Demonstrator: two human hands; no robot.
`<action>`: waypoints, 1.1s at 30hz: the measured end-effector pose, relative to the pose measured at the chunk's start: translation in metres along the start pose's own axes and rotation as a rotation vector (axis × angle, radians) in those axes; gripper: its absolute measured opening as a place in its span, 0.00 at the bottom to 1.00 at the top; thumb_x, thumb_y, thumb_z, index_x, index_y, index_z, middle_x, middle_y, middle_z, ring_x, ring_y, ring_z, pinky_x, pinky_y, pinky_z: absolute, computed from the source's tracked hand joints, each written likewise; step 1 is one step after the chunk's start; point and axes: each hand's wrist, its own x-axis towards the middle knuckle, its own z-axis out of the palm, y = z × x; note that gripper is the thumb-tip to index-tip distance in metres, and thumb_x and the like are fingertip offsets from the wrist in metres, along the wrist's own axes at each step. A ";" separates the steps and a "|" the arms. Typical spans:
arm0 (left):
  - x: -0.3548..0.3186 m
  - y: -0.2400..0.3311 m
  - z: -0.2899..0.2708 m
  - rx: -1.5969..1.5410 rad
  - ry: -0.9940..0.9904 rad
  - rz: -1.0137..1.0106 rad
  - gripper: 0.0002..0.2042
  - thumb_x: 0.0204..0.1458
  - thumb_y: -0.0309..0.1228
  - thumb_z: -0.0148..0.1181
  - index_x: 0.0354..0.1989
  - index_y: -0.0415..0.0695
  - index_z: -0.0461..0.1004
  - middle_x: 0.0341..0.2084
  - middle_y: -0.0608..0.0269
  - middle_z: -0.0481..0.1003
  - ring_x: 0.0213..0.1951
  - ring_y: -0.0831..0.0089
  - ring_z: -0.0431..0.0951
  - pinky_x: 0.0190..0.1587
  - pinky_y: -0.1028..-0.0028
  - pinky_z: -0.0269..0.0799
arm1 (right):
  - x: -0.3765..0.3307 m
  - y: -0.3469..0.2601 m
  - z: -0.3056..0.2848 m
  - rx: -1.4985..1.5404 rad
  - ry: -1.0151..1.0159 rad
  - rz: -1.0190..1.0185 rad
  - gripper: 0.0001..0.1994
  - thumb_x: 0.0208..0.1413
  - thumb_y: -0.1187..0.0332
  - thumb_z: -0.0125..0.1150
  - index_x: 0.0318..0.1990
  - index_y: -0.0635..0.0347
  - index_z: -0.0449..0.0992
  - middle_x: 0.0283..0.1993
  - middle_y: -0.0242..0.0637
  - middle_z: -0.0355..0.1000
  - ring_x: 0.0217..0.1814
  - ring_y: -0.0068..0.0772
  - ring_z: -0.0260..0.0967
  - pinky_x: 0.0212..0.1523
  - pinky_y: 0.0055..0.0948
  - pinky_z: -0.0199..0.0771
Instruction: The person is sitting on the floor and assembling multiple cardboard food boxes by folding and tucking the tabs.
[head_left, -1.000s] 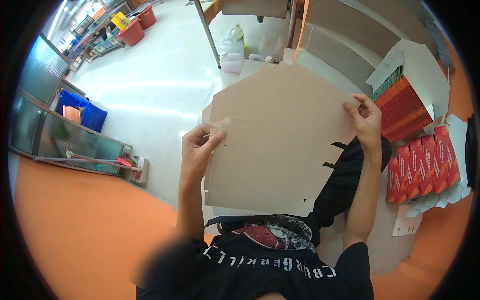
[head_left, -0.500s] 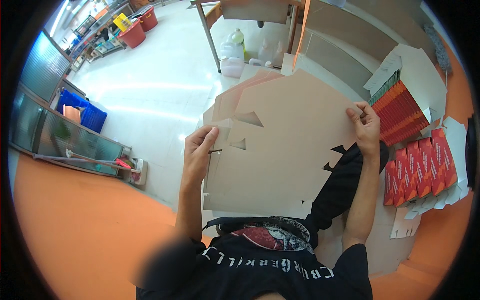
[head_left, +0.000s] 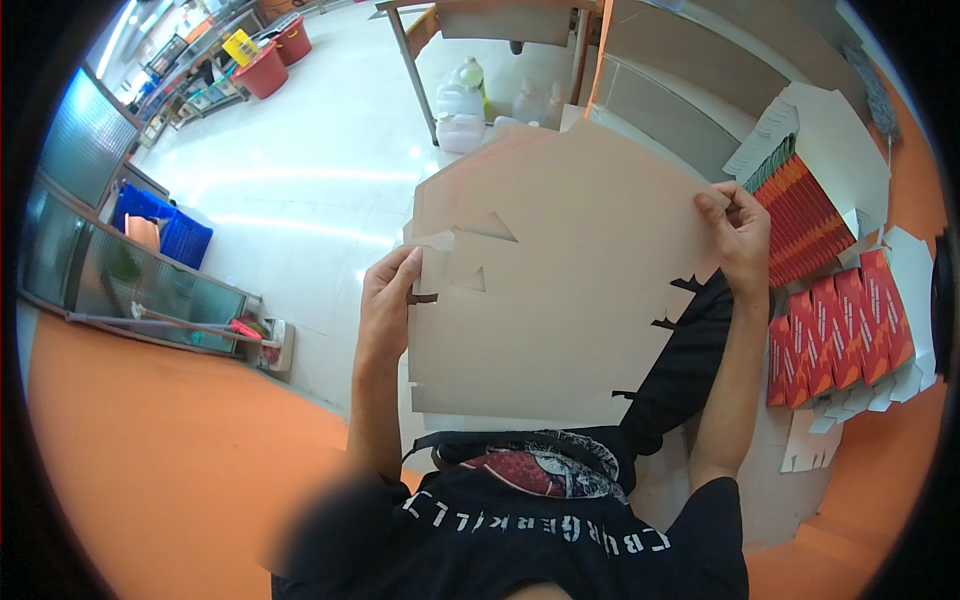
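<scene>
Both hands shut on a flat brown cardboard sheet point(head_left: 560, 290) held up over the lap, left hand point(head_left: 385, 300) pinching the notched left edge, right hand point(head_left: 742, 232) the top-right corner; looks like unfolded-blank stage, next prob. needs flaps folded w/ firm grip.

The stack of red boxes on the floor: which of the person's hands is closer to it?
Right. The right hand grips the cardboard sheet's right edge, just beside the stack of red boxes. The left hand holds the sheet's opposite edge, a full sheet's width farther away.
</scene>
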 end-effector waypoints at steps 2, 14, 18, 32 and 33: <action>0.001 -0.001 0.002 0.008 0.021 0.016 0.13 0.58 0.33 0.49 0.37 0.35 0.74 0.26 0.67 0.74 0.26 0.84 0.72 0.28 0.82 0.67 | 0.003 -0.005 -0.001 -0.007 -0.001 -0.010 0.10 0.53 0.65 0.62 0.33 0.65 0.73 0.27 0.26 0.70 0.29 0.13 0.65 0.30 0.15 0.64; 0.007 -0.005 0.013 0.133 0.103 0.063 0.14 0.58 0.35 0.48 0.38 0.36 0.74 0.28 0.66 0.73 0.28 0.84 0.70 0.30 0.82 0.67 | -0.012 -0.041 -0.015 -0.028 -0.034 -0.293 0.10 0.57 0.64 0.57 0.29 0.62 0.72 0.26 0.23 0.66 0.27 0.12 0.57 0.28 0.14 0.56; 0.007 -0.009 0.014 0.143 0.130 0.084 0.15 0.59 0.36 0.47 0.39 0.36 0.73 0.28 0.66 0.72 0.30 0.82 0.70 0.32 0.81 0.66 | -0.011 -0.043 -0.016 -0.032 -0.037 -0.242 0.09 0.56 0.66 0.58 0.30 0.62 0.73 0.23 0.20 0.63 0.25 0.10 0.55 0.25 0.13 0.52; -0.015 -0.024 -0.006 0.404 0.156 0.139 0.16 0.54 0.36 0.56 0.45 0.37 0.71 0.37 0.60 0.73 0.34 0.77 0.73 0.31 0.75 0.74 | 0.027 0.043 0.092 -0.518 0.038 -0.243 0.13 0.50 0.65 0.61 0.39 0.64 0.75 0.36 0.45 0.70 0.39 0.43 0.68 0.41 0.33 0.68; -0.017 -0.026 -0.007 0.485 0.167 0.140 0.15 0.50 0.29 0.60 0.46 0.37 0.70 0.36 0.62 0.73 0.34 0.78 0.73 0.30 0.78 0.74 | 0.024 0.045 0.093 -0.468 0.087 -0.405 0.14 0.50 0.64 0.61 0.41 0.63 0.74 0.38 0.45 0.69 0.42 0.45 0.68 0.43 0.35 0.68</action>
